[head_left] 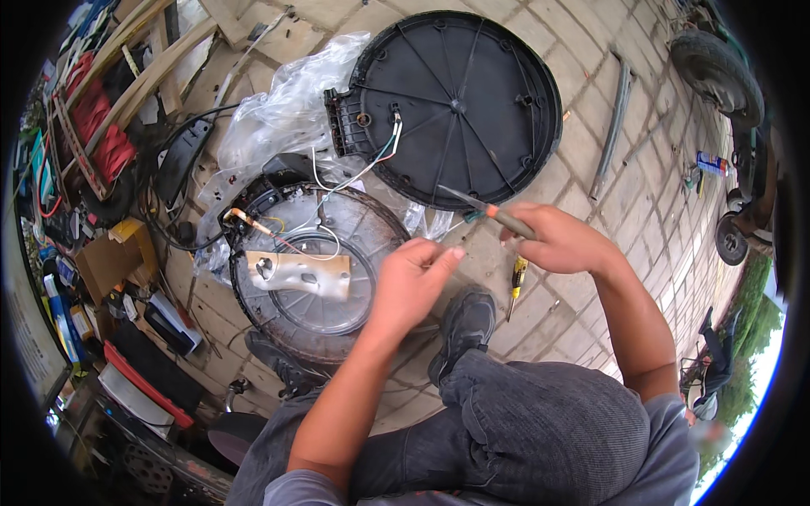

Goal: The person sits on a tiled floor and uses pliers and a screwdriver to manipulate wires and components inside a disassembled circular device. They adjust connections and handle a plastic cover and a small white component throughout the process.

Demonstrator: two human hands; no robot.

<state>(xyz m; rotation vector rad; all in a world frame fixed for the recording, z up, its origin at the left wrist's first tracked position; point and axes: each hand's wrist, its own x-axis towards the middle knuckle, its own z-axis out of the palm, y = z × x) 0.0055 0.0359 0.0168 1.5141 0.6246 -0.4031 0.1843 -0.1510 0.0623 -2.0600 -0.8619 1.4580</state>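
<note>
The right hand (557,240) is closed round the handle of a pointed tool (492,210), whose thin grey blade juts out at ten o'clock from the fist. The tool looks light and stiff, and the handle beyond the orange collar is the sensible place to grip; the bare tip is best kept off the fingers. The left hand (415,278) has its thumb and fingers drawn in narrow; whether anything small sits in the pinch, I cannot tell.

At nine o'clock from the left hand lies a round metal housing (337,215), rust-stained, probably heavy and rigid, and best lifted by opposite edges of its rim. The pale slab (312,280) on its face seems light. At twelve o'clock lies a broad black cover (498,93), ribbed and likely light for its size, to be held by the raised rim. Slim wires (396,135) link the two; they look flexible and easily strained, so the pieces should move together.

Everything rests on brick paving (582,46), hard and jointed. Slippery-looking clear plastic (278,118) spreads at eleven o'clock from the left hand. A yellow screwdriver (517,278) lies between seven and eight o'clock from the right hand. Timber (139,63) crowds the view's ten o'clock, a tyre (717,78) its two o'clock.
</note>
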